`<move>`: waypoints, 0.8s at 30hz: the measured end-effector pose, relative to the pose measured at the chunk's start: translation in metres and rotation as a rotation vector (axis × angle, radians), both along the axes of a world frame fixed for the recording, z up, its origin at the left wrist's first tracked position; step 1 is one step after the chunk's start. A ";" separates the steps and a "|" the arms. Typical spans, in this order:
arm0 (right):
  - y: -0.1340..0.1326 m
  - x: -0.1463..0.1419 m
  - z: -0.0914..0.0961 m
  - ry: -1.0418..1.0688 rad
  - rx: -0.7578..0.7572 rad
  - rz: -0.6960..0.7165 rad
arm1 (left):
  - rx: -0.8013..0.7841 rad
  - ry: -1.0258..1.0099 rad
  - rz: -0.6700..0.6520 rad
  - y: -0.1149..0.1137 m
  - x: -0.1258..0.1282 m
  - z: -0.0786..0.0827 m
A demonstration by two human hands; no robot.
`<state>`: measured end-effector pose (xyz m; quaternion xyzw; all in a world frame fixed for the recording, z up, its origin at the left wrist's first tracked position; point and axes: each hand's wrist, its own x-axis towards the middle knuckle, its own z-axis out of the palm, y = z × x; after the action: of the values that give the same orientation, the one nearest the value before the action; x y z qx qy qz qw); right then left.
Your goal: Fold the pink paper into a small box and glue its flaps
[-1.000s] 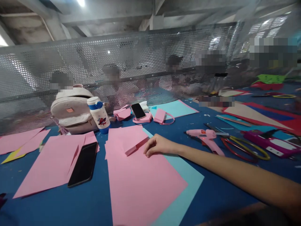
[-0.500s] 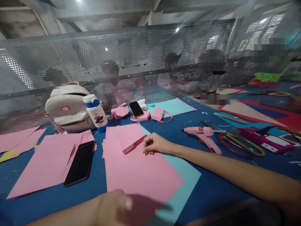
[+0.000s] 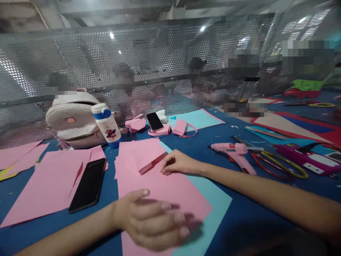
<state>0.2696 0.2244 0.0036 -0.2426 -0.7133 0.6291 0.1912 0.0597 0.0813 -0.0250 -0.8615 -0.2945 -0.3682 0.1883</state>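
Note:
My left hand point(image 3: 154, 222) hovers, slightly blurred, over the near part of a pink paper sheet point(image 3: 135, 202), its fingers stretched and apart with nothing held. Farther back my right hand point(image 3: 176, 163) rests on the same sheet, thumb and fingertips pinched together; whether something small is between them is hidden. Just left of those fingertips, a folded pink paper piece point(image 3: 147, 161) lies on the sheet with one edge raised. Light blue paper point(image 3: 213, 202) shows from under the pink one.
Left of the sheets lie a black phone point(image 3: 87, 186) and more pink paper point(image 3: 50, 181). A bottle point(image 3: 107, 126) and a backpack point(image 3: 76, 122) stand behind. To the right are a pink glue gun point(image 3: 237, 153), scissors point(image 3: 282, 165) and a purple device point(image 3: 306, 158). People sit beyond the perforated screen point(image 3: 165, 46).
My left hand has come up from the bottom edge and reached rightward, its fingers now spread in view. My right hand stays at about the same spot on the paper. The view has shifted slightly.

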 end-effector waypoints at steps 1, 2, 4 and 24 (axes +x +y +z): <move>0.000 0.000 0.000 0.000 0.005 0.004 | 0.134 0.036 -0.055 0.004 0.005 0.011; 0.001 0.000 0.000 0.000 0.011 0.007 | 0.143 0.061 0.006 0.010 0.008 0.021; 0.000 -0.001 0.002 -0.002 0.023 0.013 | 0.001 -0.051 0.224 0.026 0.010 0.035; -0.005 -0.004 0.000 -0.092 0.056 -0.068 | -0.701 -0.430 0.496 0.078 -0.028 0.009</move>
<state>0.2652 0.2191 0.0037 -0.2901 -0.7298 0.5904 0.1862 0.0314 0.1590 -0.0164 -0.6811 -0.6299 -0.3605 -0.0965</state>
